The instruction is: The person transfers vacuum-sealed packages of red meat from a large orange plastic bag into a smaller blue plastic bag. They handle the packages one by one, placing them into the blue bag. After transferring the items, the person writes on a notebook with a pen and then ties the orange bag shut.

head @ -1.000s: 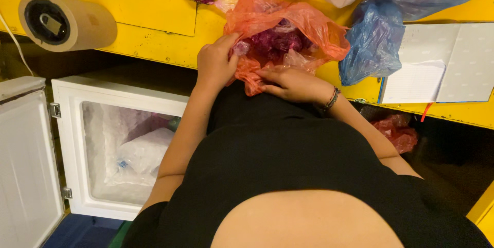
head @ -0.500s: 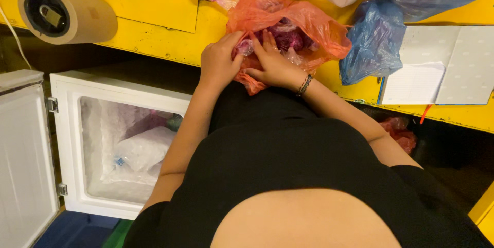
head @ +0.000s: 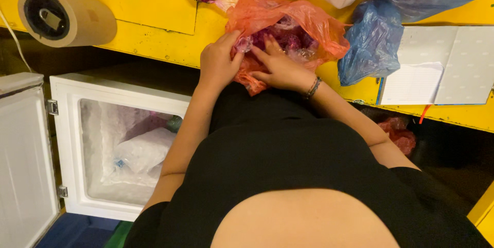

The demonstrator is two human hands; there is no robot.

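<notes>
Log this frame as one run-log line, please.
left hand: gripping orange bag edge | right hand: inside bag on purple contents | surface: yellow table | nearby: blue bag, open freezer

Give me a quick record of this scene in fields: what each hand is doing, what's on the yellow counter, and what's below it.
left hand: left hand grips the near edge of the orange plastic bag
right hand: right hand lies flat, fingers reaching into the bag's opening; beaded bracelet on the wrist
bag contents: dark purple pieces, partly hidden
counter: yellow counter with blue plastic bag, open notebook, pale tape roll
below: small white freezer, door open, clear packs inside
</notes>
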